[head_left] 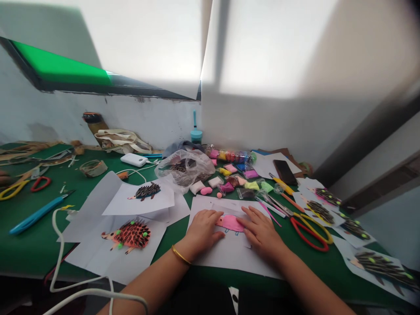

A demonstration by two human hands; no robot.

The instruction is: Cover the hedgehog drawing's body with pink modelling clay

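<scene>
A flat pink clay shape (232,223) lies on a sheet of white paper (210,258), with small drawn feet below it. My left hand (203,229) rests on the paper at the shape's left end, its fingers stretched out and fingertips at the clay. From the right, my right hand (260,227) lies with spread fingers, its fingertips touching the shape's right end. Neither hand grips anything. Just beyond the paper sit a pink clay lump (206,190) and a small peach ball (219,195).
Packets of coloured clay (226,187) and a plastic bag (185,168) lie behind the paper. Scissors (310,229) and a phone (285,172) are on the right. Finished hedgehog pictures (131,236) flank both sides. A white cable (59,253) and a blue craft knife (39,214) are leftward.
</scene>
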